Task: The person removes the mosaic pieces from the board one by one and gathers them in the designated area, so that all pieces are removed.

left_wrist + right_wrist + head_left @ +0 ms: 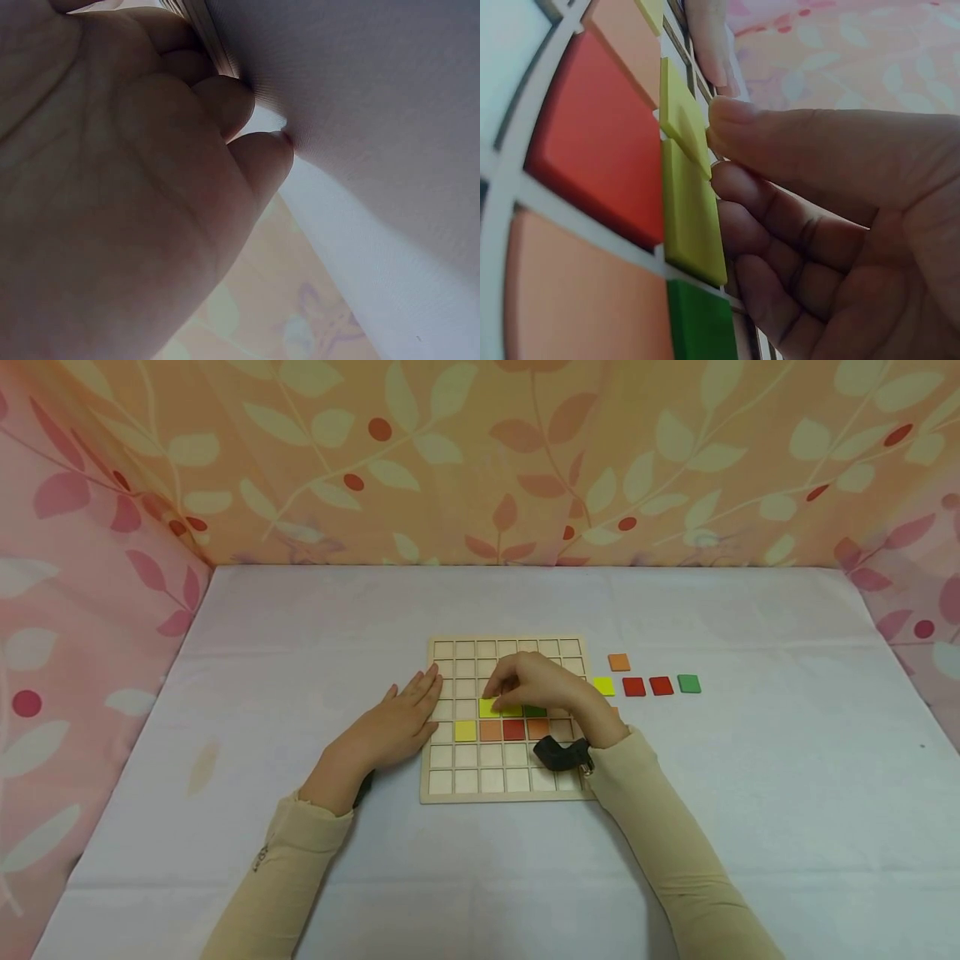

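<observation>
A wooden grid board (442, 782) lies on the white cloth. My left hand (396, 722) rests at its left edge, fingers stretched out. Over the board's middle, my right hand (536, 681) pinches a yellow tile (681, 112) between thumb and fingers. That tile sits slightly tilted at its cell, touching a second yellow tile (694, 217). A green tile (536, 712) follows to the right in the same row. The row below carries a yellow tile (465, 731), an orange tile (490, 731), a red tile (513, 730) and another orange tile (538, 727).
Right of the board lie loose tiles: an orange one (618, 662), a yellow one (603, 687), two red ones (633, 687) and a green one (689, 683). The right wrist partly covers another orange piece. Patterned curtains (480, 460) stand behind and at both sides.
</observation>
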Available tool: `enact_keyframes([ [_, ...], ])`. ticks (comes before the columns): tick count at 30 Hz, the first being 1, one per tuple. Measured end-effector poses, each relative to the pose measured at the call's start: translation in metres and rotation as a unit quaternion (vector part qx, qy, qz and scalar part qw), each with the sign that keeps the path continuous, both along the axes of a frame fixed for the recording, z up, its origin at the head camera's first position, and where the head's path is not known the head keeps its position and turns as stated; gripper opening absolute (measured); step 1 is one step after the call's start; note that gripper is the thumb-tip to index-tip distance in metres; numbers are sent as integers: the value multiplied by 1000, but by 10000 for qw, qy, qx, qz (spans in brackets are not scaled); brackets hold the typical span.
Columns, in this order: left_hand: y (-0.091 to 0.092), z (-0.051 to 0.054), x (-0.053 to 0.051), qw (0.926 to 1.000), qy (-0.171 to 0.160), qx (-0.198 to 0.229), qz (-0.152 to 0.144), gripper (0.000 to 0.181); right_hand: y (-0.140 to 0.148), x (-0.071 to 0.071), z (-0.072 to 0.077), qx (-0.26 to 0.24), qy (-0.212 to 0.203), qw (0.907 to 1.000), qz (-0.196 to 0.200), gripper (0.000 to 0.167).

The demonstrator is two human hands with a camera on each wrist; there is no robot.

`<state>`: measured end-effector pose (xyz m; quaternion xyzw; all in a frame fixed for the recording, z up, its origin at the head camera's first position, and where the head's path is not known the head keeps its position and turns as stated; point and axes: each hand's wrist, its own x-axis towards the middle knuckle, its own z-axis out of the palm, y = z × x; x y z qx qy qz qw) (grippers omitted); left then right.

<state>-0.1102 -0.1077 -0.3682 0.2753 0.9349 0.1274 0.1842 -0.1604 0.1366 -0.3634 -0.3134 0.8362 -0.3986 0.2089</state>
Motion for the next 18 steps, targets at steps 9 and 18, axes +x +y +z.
enact_keyframes([
  [9,0,-1,0,10000,22,-8,6,65,0,0,0,-126,-26,9999,7,11],
  [18,0,-1,0,10000,15,29,1,65,-2,2,3,-256,-168,9995,-12,12],
])
